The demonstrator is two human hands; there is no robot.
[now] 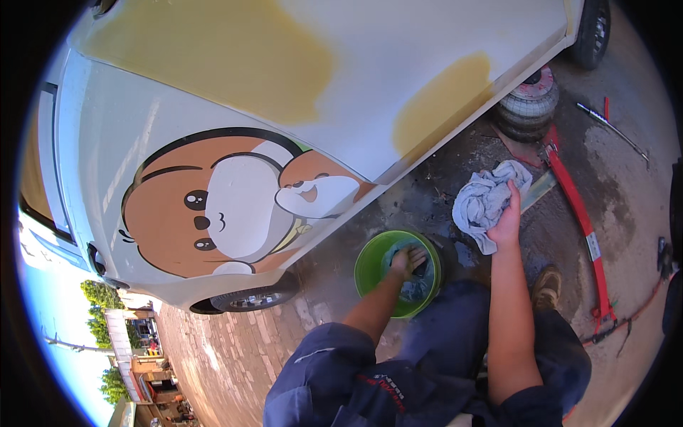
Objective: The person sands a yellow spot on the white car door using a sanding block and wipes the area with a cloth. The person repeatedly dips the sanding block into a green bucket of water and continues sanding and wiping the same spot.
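My left hand (405, 262) reaches down inside a green bucket (363, 269) with water in it. Its fingers are bent by a small dark piece, whose kind I cannot make out. Up to the right, my right hand (507, 219) grips a crumpled pale grey cloth (484, 199), which bunches over the fingers and hangs down on one side. The cloth is held in the air above the wet ground, apart from the bucket. Beyond the bucket stands a white vehicle (398, 50) with yellowish patches and a cartoon bear picture on its side.
Under the vehicle's edge sits a round jack (528, 110), with a long red handle (580, 206) running toward me on the right. A metal bar tool (612, 129) lies farther right. A hose (644, 302) crosses the ground there. Brick paving (235, 349) spreads at the left.
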